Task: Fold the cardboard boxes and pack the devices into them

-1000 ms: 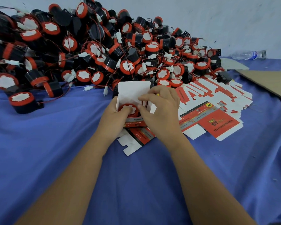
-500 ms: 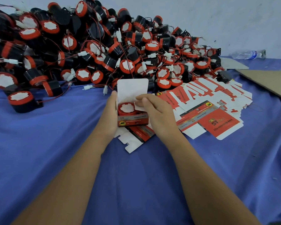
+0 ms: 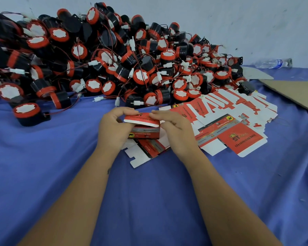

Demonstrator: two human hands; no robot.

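A small red and grey printed cardboard box stands on the blue cloth near the middle of the table, held between both hands. Its red top flap is bent over the opening, tilted and not fully down, with a white edge showing along its near side; whatever is inside the box is hidden by the flap. The left hand curls around the left side of the box, thumb and fingertips pinching the left end of the flap. The right hand curls over the right side, its fingers pinching the right end of the flap.

Under the box and just nearer lies an unfolded flat box blank, white tabs pointing to the near left. To the right, a spread of flat printed box blanks fans out over the cloth, red and white, overlapping one another.

Across the far left and centre a large heap of black devices with red rims and white faces rises against the wall, tangled with red wires and white connectors. One device sits apart at the near left edge of the heap. At far right lie a sheet of brown cardboard and a clear plastic bottle on its side.
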